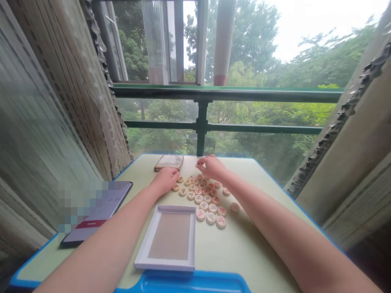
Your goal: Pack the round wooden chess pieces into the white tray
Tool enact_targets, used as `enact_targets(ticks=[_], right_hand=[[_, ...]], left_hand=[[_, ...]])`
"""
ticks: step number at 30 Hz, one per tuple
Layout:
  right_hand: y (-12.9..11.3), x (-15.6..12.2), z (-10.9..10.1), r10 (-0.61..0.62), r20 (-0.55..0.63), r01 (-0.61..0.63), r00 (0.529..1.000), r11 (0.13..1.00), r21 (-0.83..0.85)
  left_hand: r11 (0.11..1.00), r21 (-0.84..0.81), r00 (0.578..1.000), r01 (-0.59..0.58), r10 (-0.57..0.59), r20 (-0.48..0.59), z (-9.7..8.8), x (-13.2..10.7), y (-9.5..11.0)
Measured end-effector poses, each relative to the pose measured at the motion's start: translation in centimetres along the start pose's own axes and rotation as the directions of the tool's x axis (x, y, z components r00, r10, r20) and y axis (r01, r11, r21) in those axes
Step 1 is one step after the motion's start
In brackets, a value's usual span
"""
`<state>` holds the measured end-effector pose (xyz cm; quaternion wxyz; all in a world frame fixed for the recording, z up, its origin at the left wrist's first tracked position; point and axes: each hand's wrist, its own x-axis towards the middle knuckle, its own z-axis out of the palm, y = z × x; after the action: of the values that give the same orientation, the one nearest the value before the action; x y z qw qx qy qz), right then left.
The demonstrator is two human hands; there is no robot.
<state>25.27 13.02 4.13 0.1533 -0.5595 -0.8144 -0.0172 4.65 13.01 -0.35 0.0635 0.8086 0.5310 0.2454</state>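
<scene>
Several round wooden game pieces [204, 198] with red or dark characters lie flat in a loose cluster on the pale green table [244, 244]. My left hand [166, 179] rests at the cluster's left edge, fingers curled down onto the pieces there. My right hand [210, 166] hovers over the far end of the cluster, fingers bent and pinched together; what they hold, if anything, is hidden. An empty white box lid [166, 238] lies on the near side of the pieces.
A small flat wooden-framed box [169, 162] sits at the table's far edge. A phone [97, 211] lies at the left. The table has a blue rim [183, 283]. A green railing [201, 126] and window stand behind; walls close in on both sides.
</scene>
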Motion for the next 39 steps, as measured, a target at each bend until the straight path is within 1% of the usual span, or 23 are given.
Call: enact_targets(ticks=[2,4,6,8,10,12,14,15,16,19,21,23,25,29,31,33,34,36,39], right_hand=[[0.5,-0.7,-1.3,0.068,0.021,-0.069,0.997,0.997,0.035],[0.9,-2.1,-2.5,0.115,0.030,-0.116,0.993,0.992,0.051],[1.1,-4.1,-3.6,0.137,0.014,-0.138,0.990,0.987,0.077],[1.3,-6.5,-4.4,0.123,-0.014,-0.120,0.992,0.983,0.142],[1.6,-8.9,-4.9,0.102,-0.046,-0.090,0.994,0.974,0.209],[2.1,-10.9,-5.1,0.106,-0.071,-0.084,0.992,0.960,0.267],[2.5,-12.1,-5.3,0.096,-0.044,-0.079,0.994,0.951,0.300],[2.7,-12.4,-5.3,0.090,-0.013,-0.081,0.996,0.947,0.312],[2.8,-12.6,-5.4,0.081,0.025,-0.085,0.996,0.944,0.320],[2.4,-12.7,-5.3,0.044,0.142,-0.089,0.989,0.942,0.324],[1.9,-12.7,-5.1,0.016,0.208,-0.081,0.978,0.949,0.305],[1.6,-12.8,-5.0,0.012,0.240,-0.084,0.971,0.953,0.291],[1.8,-12.7,-4.8,0.023,0.219,-0.087,0.976,0.955,0.285],[3.3,-12.3,-4.0,0.091,0.053,-0.101,0.994,0.967,0.235],[3.9,-12.1,-3.5,0.124,-0.005,-0.120,0.992,0.972,0.200],[4.2,-12.0,-3.0,0.128,-0.019,-0.122,0.992,0.974,0.191],[4.1,-12.0,-2.8,0.126,-0.019,-0.120,0.992,0.974,0.195],[3.9,-12.0,-2.5,0.129,-0.014,-0.123,0.992,0.972,0.198],[3.6,-11.9,-2.2,0.132,0.011,-0.132,0.991,0.974,0.183]], left_hand=[[0.999,0.042,1.000,0.018,-0.017,-0.010,-0.5,-0.2,0.3],[0.996,0.076,0.999,0.046,-0.043,-0.032,-1.4,-0.6,0.9],[0.994,0.083,0.997,0.072,-0.069,-0.042,-2.6,-1.2,1.8],[0.995,0.061,0.996,0.083,-0.082,-0.022,-3.9,-1.8,2.7],[0.996,0.029,0.996,0.086,-0.087,0.035,-4.9,-2.2,3.4],[0.995,-0.005,0.989,0.098,-0.096,0.116,-5.4,-2.4,3.8],[0.993,-0.050,0.969,0.110,-0.096,0.226,-5.4,-2.6,3.7],[0.990,-0.084,0.950,0.117,-0.087,0.299,-5.3,-2.7,3.5],[0.983,-0.125,0.923,0.133,-0.077,0.377,-5.2,-2.7,3.3],[0.954,-0.219,0.808,0.204,-0.038,0.588,-4.9,-3.1,2.6],[0.942,-0.249,0.734,0.224,0.005,0.679,-5.0,-3.3,2.3],[0.941,-0.266,0.676,0.212,0.056,0.735,-5.1,-3.5,2.0],[0.946,-0.264,0.624,0.187,0.093,0.776,-5.3,-3.6,1.9],[0.940,-0.289,0.528,0.181,0.155,0.835,-6.0,-4.1,2.6],[0.929,-0.311,0.495,0.199,0.178,0.850,-6.2,-4.3,3.3],[0.919,-0.325,0.469,0.222,0.191,0.862,-6.1,-4.5,4.1],[0.915,-0.332,0.464,0.228,0.198,0.863,-5.9,-4.5,4.5],[0.909,-0.346,0.466,0.233,0.208,0.860,-5.3,-4.6,5.3],[0.891,-0.383,0.498,0.243,0.225,0.838,-4.4,-4.6,6.2]])
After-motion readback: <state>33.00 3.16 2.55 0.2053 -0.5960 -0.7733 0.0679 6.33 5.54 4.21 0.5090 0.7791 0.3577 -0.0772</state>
